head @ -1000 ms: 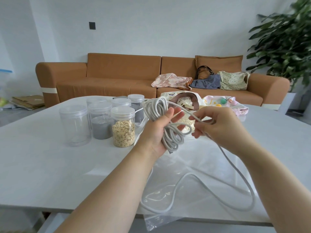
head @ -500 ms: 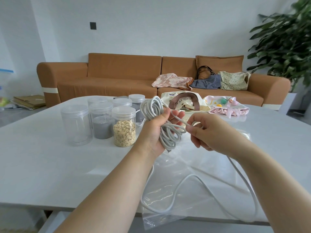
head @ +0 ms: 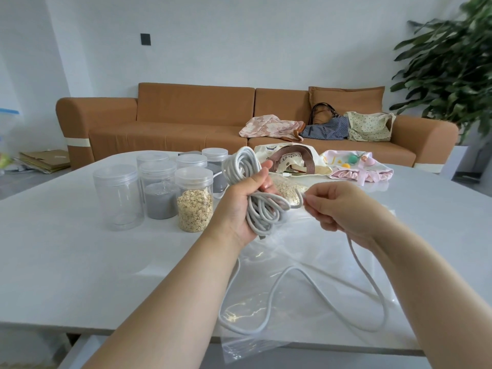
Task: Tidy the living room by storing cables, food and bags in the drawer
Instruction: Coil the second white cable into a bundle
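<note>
cable [head: 262, 212] partly hidden, inside right hand [head: 342, 209]

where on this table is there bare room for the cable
Barest: the near left of the table, between the jars and the near edge. Also the right side, right of the pink bag. Crowded: the tote and pink bag at the back, the clear plastic bag with the loose cable in front.

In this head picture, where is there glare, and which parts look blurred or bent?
Head view: bright glare on the clear plastic bag; the plant at the right edge is smeared; the wall corner at the left leans, a wide-lens effect; the cable in the left hand is sharp.
</note>
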{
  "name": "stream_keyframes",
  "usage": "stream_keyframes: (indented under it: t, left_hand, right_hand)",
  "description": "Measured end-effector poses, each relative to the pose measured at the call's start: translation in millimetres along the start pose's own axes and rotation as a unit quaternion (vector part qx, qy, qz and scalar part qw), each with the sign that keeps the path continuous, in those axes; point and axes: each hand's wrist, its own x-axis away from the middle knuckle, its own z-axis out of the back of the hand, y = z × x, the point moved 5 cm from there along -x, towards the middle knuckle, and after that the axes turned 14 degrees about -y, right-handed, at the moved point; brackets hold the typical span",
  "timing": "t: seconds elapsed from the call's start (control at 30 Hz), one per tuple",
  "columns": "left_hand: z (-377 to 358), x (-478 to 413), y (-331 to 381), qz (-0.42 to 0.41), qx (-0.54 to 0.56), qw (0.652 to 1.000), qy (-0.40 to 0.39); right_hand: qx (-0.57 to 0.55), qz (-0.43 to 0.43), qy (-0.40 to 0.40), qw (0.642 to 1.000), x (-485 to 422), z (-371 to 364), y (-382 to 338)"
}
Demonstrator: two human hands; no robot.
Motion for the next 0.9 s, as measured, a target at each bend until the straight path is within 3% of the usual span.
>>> stream_keyframes:
  t: [0.13,0.3,0.37,0.47,0.53,0.63,0.77,0.9]
  left_hand:
    - [16,0,8,-0.018,-0.055,0.993,0.103]
    - [25,2,13,-0.055,-0.063,0.982,0.172]
    - [23,3,14,-0.056,0.020,0.986,0.155]
    - [15,4,19,-0.071,0.124,0.983,0.112]
    - [11,5,20,-0.063,0.119,0.987,0.085]
    - [3,3,17,-0.033,0.098,0.995,0.005]
    - [2,3,16,0.008,-0.049,0.999,-0.018]
    - [9,3,14,0.033,-0.226,0.972,0.059]
  right_hand:
    - [-0.018,0.050,0.075,0.996,-3,11,2]
    - [-0.024,0.119,0.014,0.993,-1,7,-5]
    - [0.007,0.124,-0.048,0.991,2,4,-9]
    - [0.188,0.072,-0.113,0.973,6,1,-10]
    - [0.313,0.023,-0.093,0.945,5,2,-8]
    - [0.388,-0.009,-0.020,0.921,6,3,-9]
    - [0.464,-0.027,0.074,0.882,7,7,-13]
    - [0.473,-0.006,0.076,0.878,13,10,-25]
